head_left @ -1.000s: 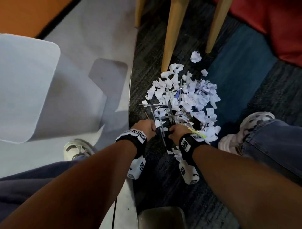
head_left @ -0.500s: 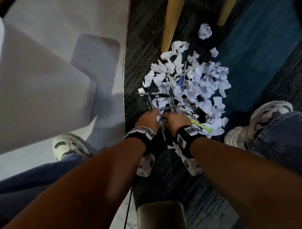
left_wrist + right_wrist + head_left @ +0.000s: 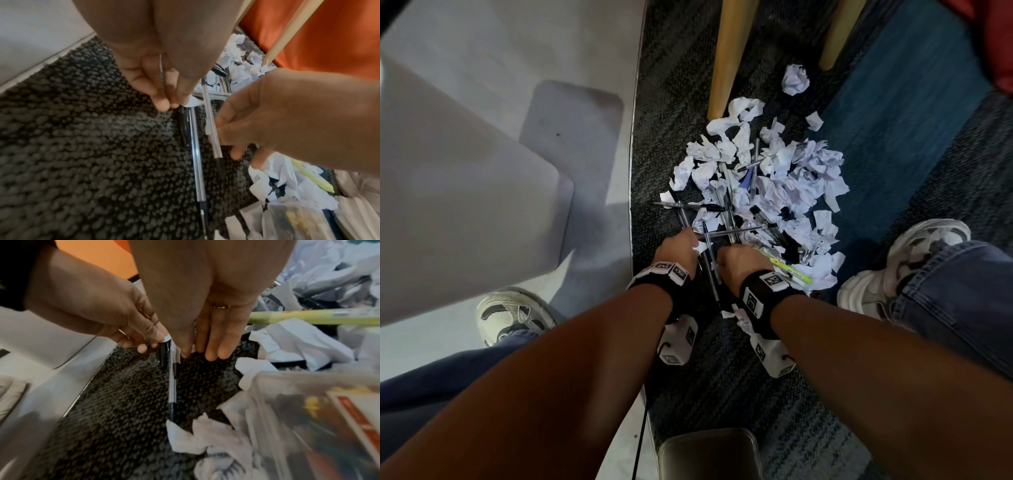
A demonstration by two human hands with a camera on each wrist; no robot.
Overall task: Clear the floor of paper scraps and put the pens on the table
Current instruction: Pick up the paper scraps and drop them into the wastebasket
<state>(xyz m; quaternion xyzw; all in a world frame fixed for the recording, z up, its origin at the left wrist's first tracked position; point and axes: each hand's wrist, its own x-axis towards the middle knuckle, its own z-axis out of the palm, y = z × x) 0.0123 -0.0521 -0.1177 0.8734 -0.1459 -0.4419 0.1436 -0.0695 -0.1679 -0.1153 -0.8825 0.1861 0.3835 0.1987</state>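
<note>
White paper scraps (image 3: 784, 178) and several pens lie heaped on the dark carpet. Both hands work at the pile's near edge, close together. My left hand (image 3: 677, 247) pinches the top of a black-capped pen (image 3: 183, 125) with its fingertips (image 3: 164, 102). My right hand (image 3: 742, 260) pinches a clear-barrelled pen (image 3: 211, 129) between thumb and fingers. Another clear pen (image 3: 172, 381) lies on the carpet between the two hands, pointing towards me. A yellow-green highlighter (image 3: 789, 271) lies just right of the right hand, partly under it.
Two wooden chair legs (image 3: 724, 58) stand beyond the pile, with a crumpled paper ball (image 3: 795, 79) beside them. A white panel (image 3: 465, 205) fills the left. My shoes (image 3: 893, 270) flank the pile. A clear plastic package (image 3: 308, 418) lies by my right wrist.
Both hands have stayed at the near edge of the pile on the pens. The left hand has reached slightly further in, and my head view has shifted.
</note>
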